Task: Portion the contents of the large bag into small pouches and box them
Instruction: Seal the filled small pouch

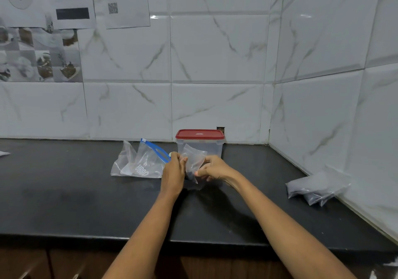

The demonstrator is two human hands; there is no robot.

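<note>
Both hands up front: left hand [173,172] and right hand [212,168] each pinch the small pouch [193,160], fingers curled, before the red-lidded box [200,143]; large bag [142,162] lies left.

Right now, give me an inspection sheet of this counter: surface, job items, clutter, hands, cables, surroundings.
Surface: dark counter.
Job's things: small pouch held upright, dark contents at its bottom; large bag with blue zip, slumped left; clear box behind, red lid on; filled pouches piled at right wall.
Clutter: white scrap at far left edge.
Hands: left hand and right hand both pinch the small pouch.
Cables: nothing seen.
Surroundings: marbled wall tiles; paper sheets taped upper left.
</note>
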